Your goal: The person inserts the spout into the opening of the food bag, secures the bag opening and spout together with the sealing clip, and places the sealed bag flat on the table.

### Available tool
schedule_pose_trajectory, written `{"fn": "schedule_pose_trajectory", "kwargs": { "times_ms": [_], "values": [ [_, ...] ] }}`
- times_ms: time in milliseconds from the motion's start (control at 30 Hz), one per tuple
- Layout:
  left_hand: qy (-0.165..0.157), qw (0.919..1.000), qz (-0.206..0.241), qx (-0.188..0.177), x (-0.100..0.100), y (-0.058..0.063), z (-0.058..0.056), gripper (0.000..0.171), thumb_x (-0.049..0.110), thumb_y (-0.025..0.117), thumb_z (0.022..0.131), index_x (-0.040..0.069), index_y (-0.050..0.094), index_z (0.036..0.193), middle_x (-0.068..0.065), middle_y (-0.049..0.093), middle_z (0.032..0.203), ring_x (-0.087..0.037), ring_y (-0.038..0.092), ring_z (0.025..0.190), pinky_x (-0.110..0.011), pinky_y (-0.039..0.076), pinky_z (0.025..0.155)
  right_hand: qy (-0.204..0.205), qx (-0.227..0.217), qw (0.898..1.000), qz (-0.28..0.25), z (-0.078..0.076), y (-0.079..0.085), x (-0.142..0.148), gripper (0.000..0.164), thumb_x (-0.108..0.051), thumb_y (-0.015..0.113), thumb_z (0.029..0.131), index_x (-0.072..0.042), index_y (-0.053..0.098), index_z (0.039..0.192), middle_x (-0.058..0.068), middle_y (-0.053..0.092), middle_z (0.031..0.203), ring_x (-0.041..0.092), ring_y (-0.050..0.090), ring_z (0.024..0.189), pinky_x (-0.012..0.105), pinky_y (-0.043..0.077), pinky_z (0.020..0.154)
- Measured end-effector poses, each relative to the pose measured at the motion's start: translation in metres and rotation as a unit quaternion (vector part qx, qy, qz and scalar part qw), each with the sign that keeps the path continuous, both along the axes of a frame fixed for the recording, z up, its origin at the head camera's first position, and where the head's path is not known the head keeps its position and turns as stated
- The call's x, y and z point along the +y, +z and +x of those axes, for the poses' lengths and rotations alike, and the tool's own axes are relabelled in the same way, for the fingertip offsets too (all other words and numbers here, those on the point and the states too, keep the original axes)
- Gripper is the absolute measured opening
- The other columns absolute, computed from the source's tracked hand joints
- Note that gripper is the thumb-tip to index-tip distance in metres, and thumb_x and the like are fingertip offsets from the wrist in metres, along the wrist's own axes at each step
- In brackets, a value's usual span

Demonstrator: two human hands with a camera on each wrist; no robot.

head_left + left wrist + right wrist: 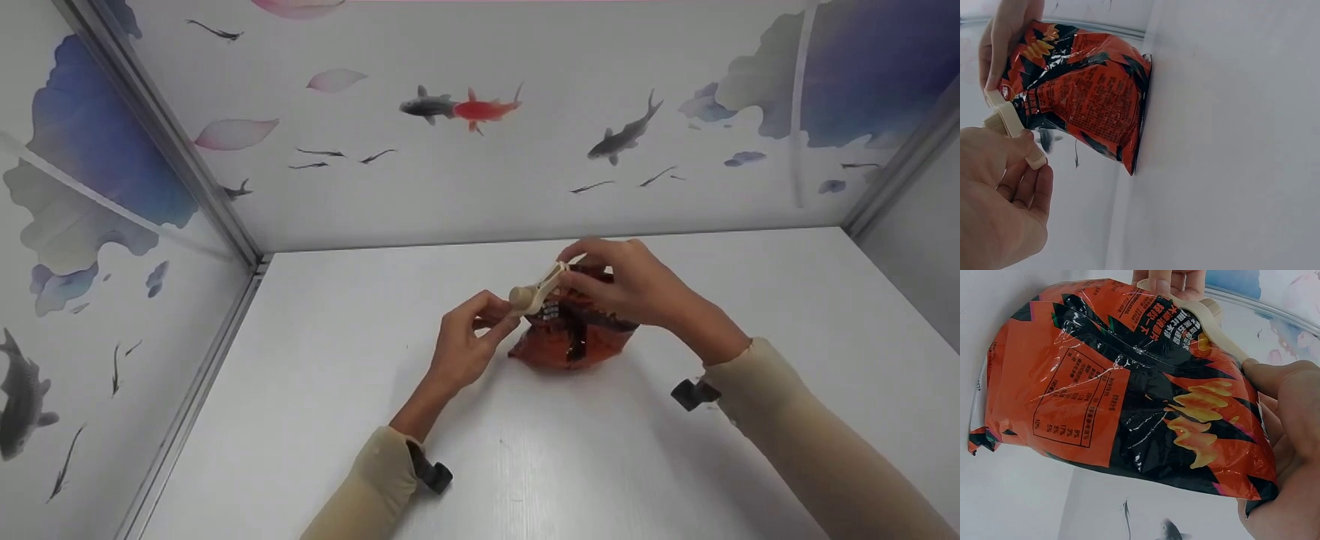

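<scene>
An orange-red and black chip bag (547, 349) stands upright on the white table, its printed panel (1089, 104) facing the left wrist camera. Across its top edge lies a cream bag clip (550, 283) with a round knob on it. My left hand (465, 345) pinches the near end of the clip between thumb and fingers. At the other end, my right hand (637, 281) grips the bag's top corner together with the clip, its thumb against the clip (1213, 323) in the right wrist view. Part of the bag's top is hidden behind the right hand.
The white table (337, 375) meets a back wall (525, 195) printed with fish and petals. A metal frame post (172, 142) runs along the left corner. Small black wrist mounts (433, 476) sit on both sleeves.
</scene>
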State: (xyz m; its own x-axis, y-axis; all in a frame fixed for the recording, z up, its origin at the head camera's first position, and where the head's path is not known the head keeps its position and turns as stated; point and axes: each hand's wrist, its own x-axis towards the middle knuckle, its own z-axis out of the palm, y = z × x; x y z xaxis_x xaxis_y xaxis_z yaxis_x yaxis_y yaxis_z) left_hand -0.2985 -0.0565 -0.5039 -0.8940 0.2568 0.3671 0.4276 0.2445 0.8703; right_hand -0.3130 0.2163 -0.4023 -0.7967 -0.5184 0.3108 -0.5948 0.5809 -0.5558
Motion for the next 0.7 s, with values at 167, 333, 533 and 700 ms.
{"fn": "schedule_pose_trajectory", "kwargs": {
  "times_ms": [167,333,533,700],
  "values": [
    [0.000,1.0000,-0.001,0.004,-0.0005,-0.0007,0.0001,0.007,0.021,0.078,0.102,0.019,0.074,0.108,0.003,0.078,0.108,-0.013,0.074,0.106,-0.037,0.062,0.099,0.005,0.004,1.000,0.009,0.0014,0.0019,-0.0026,0.016,-0.020,0.074,0.105,-0.014,0.075,0.120,-0.004,0.081,0.103,0.012,0.068,0.086,0.030,0.057,0.075],
    [-0.006,0.9999,-0.001,0.008,0.0002,-0.0007,-0.0002,0.007,0.018,0.078,0.102,0.018,0.073,0.108,0.003,0.078,0.108,-0.013,0.074,0.108,-0.036,0.062,0.099,0.022,0.003,1.000,0.011,0.0018,0.0045,-0.0033,0.008,-0.019,0.071,0.107,-0.014,0.074,0.113,-0.005,0.080,0.101,0.012,0.068,0.088,0.032,0.056,0.079],
    [-0.007,0.9999,-0.005,0.009,0.0006,-0.0001,0.0005,0.009,0.018,0.078,0.102,0.017,0.073,0.109,0.003,0.078,0.109,-0.012,0.073,0.109,-0.035,0.062,0.099,0.027,-0.004,1.000,0.007,-0.0002,0.0036,-0.0016,0.006,-0.019,0.069,0.108,-0.015,0.073,0.111,-0.006,0.079,0.100,0.011,0.068,0.089,0.030,0.055,0.081],
    [-0.005,0.9999,-0.009,0.006,0.0015,-0.0005,0.0008,0.010,0.019,0.077,0.103,0.018,0.072,0.112,0.003,0.078,0.112,-0.013,0.073,0.109,-0.036,0.062,0.100,0.030,-0.011,0.999,0.010,0.0002,0.0036,-0.0002,0.009,-0.020,0.069,0.108,-0.016,0.073,0.115,-0.006,0.079,0.103,0.012,0.068,0.091,0.029,0.056,0.082]
  ]
}}
